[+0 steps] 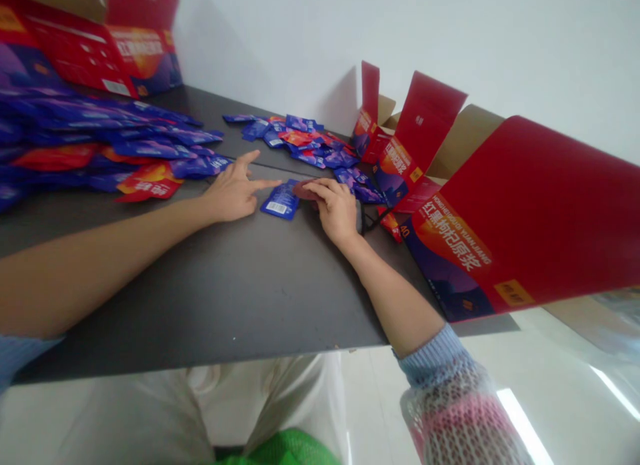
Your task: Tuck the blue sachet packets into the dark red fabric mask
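A blue pouch [281, 199] with a white barcode label lies flat on the grey table, between my two hands. My left hand [235, 193] is at its left side, with the fingers spread and one finger stretched to its upper left edge. To its right, my right hand [336, 205] is closed around a dark-red, rounded flat piece [305, 189], which sits close to the pouch's upper right corner. Its exact kind is unclear. Just beyond my right wrist a dark object [359, 217] with a black strap or cord shows partly, mostly hidden by the hand.
A large heap of blue and red pouches [100, 135] covers the left side. A smaller pile [310, 139] lies at the back. Open red cartons stand at right, the nearest carton [480, 231] overhanging the edge; another carton [140, 58] stands back left against the white wall.
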A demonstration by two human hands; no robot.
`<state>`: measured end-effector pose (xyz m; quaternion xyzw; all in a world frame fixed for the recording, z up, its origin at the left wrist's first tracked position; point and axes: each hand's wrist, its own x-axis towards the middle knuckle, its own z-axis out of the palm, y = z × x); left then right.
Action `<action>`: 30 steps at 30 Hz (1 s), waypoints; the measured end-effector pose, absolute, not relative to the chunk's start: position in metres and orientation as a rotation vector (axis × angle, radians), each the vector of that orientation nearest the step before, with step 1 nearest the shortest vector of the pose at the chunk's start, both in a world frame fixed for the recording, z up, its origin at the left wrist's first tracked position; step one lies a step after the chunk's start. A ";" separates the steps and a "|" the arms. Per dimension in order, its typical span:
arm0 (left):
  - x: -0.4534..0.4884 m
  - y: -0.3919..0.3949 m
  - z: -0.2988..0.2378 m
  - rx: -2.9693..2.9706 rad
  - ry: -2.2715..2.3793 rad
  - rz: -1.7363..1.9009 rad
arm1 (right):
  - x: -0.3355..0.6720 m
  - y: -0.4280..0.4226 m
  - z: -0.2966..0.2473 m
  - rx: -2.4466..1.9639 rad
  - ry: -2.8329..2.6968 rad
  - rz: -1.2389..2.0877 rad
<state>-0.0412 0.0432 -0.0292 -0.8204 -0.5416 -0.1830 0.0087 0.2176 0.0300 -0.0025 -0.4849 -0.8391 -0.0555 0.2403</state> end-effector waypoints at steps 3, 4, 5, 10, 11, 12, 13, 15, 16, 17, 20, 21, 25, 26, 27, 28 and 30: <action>-0.041 0.043 -0.031 -2.554 -1.704 -0.562 | 0.214 0.028 -0.001 -1.300 -2.513 -0.143; -0.041 0.044 -0.032 -2.553 -1.709 -0.553 | 0.214 0.028 0.001 -1.287 -2.556 -0.139; -0.040 0.044 -0.032 -2.558 -1.710 -0.536 | 0.215 0.028 0.003 -1.273 -2.586 -0.128; -0.039 0.046 -0.031 -2.540 -1.765 -0.398 | 0.220 0.022 0.019 -1.157 -2.713 -0.013; -0.038 0.046 -0.031 -2.531 -1.778 -0.374 | 0.220 0.019 0.022 -1.129 -2.735 0.011; -0.038 0.047 -0.031 -2.527 -1.787 -0.358 | 0.219 0.015 0.024 -1.097 -2.755 0.035; -0.037 0.048 -0.031 -2.530 -1.791 -0.347 | 0.218 0.011 0.026 -1.057 -2.775 0.059; -0.037 0.049 -0.032 -2.539 -1.795 -0.342 | 0.215 0.005 0.028 -0.953 -2.805 0.102; -0.038 0.050 -0.032 -2.541 -1.793 -0.346 | 0.213 0.002 0.028 -0.895 -2.815 0.121; -0.039 0.051 -0.031 -2.544 -1.785 -0.347 | 0.211 0.000 0.028 -0.838 -2.823 0.135; -0.043 0.054 -0.030 -2.581 -1.730 -0.335 | 0.207 -0.003 0.025 -0.737 -2.830 0.144; -0.045 0.055 -0.030 -2.603 -1.701 -0.339 | 0.206 -0.004 0.023 -0.735 -2.825 0.139; -0.049 0.057 -0.030 -2.663 -1.616 -0.430 | 0.198 -0.007 0.016 -0.804 -2.756 0.098; -0.049 0.058 -0.030 -2.669 -1.611 -0.452 | 0.197 -0.007 0.013 -0.823 -2.730 0.088; -0.049 0.058 -0.030 -2.677 -1.607 -0.466 | 0.195 -0.006 0.011 -0.845 -2.700 0.081; -0.049 0.058 -0.031 -2.684 -1.604 -0.479 | 0.195 -0.005 0.009 -0.873 -2.666 0.077; -0.049 0.057 -0.032 -2.682 -1.598 -0.511 | 0.195 -0.002 0.007 -0.956 -2.590 0.074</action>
